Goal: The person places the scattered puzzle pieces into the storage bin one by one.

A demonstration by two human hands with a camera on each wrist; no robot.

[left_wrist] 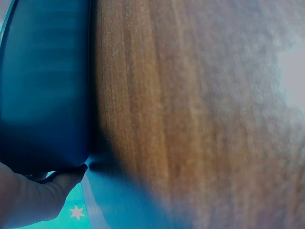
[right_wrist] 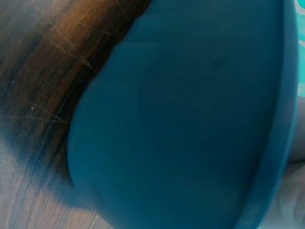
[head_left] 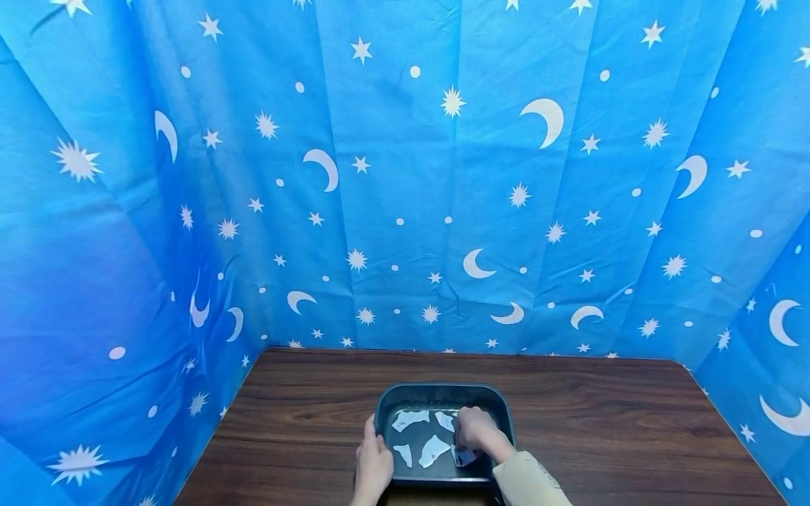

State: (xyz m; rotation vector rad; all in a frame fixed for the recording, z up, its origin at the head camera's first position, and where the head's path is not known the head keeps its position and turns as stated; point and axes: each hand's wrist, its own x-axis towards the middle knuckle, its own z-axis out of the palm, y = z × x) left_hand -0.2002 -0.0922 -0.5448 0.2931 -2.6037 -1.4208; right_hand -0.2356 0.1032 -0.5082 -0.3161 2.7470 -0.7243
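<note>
A dark blue-green rectangular tub (head_left: 443,480) stands on the table, with several thin, irregular white pieces (head_left: 434,450) spread over its floor. On the tub's left side, my left hand (head_left: 373,464) grips the wall near the rim; the left wrist view shows its fingers (left_wrist: 69,179) against the tub's corner. My right hand (head_left: 476,429) reaches down inside the tub at the right, knuckles up and fingers bent downward. It is beside a white piece (head_left: 445,421) and above a partly dark piece (head_left: 464,457). Its fingertips are hidden, so anything between them cannot be made out.
The brown wood-grain table (head_left: 601,422) extends around the tub to both sides and behind it. A blue cloth (head_left: 405,190) printed with white stars and moons hangs along the back and both sides. Something brown (head_left: 436,496) shows below the tub's near edge.
</note>
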